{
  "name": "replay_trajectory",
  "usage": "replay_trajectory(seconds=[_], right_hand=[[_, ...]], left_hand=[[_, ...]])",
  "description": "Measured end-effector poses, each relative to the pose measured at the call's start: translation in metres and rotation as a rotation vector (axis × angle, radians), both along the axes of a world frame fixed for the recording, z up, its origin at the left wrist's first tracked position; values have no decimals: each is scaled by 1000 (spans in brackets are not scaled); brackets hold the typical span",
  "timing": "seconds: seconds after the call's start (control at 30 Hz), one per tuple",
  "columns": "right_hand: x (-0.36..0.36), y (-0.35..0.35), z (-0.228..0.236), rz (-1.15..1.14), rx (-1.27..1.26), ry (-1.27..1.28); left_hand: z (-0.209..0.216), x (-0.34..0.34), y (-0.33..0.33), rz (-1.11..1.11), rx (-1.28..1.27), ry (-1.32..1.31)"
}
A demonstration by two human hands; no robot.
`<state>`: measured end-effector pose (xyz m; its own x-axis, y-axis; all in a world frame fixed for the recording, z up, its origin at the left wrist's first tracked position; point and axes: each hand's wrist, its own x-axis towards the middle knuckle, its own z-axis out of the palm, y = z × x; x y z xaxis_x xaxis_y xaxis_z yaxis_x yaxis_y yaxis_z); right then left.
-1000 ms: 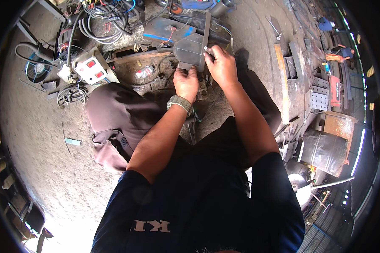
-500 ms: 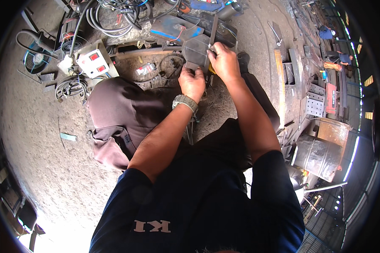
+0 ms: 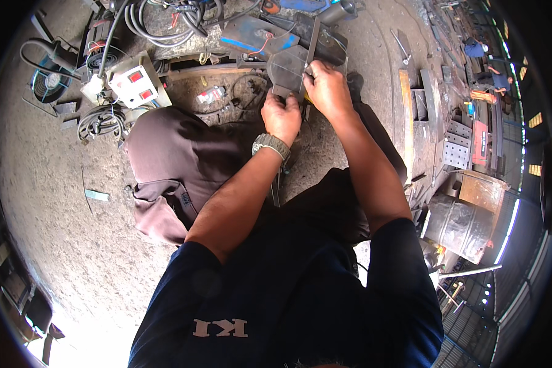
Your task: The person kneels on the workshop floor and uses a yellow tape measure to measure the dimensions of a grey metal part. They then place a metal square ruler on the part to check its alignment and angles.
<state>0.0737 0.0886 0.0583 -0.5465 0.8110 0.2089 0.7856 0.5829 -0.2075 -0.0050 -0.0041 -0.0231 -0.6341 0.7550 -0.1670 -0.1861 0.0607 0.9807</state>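
Observation:
A grey metal plate (image 3: pixel 286 63) with cut corners and thin lines across its face lies in front of me. Along its right side a long flat metal bar (image 3: pixel 313 42) points away from me. My left hand (image 3: pixel 281 118), with a watch on a woven-looking band, grips a short flat metal piece (image 3: pixel 283 91) at the plate's near edge, thumb and fingers closed. My right hand (image 3: pixel 329 91) is pinched at the bar's near end, over the plate's right edge. What sits between its fingertips is too small and dark to make out.
Dark plates with blue streaks (image 3: pixel 254 38) lie beyond the work. At left stand a white switch box (image 3: pixel 135 84) with red switches, coiled cable (image 3: pixel 102 122) and a fan (image 3: pixel 48 86). Metal stock, a drum (image 3: pixel 457 227) and two distant people (image 3: pixel 500 83) are at right.
Both hands stay almost where they were on the plate and bar. The whole view has shifted very slightly.

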Motion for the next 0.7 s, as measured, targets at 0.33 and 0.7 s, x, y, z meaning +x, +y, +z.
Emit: replay_trajectory(seconds=[0.33,0.7], right_hand=[[1,-26,6,24,-84,-43],[10,-45,5,54,-132,-29]], left_hand=[[-3,-1,2,13,17,-36],[10,-2,-6,-8,-28,-67]])
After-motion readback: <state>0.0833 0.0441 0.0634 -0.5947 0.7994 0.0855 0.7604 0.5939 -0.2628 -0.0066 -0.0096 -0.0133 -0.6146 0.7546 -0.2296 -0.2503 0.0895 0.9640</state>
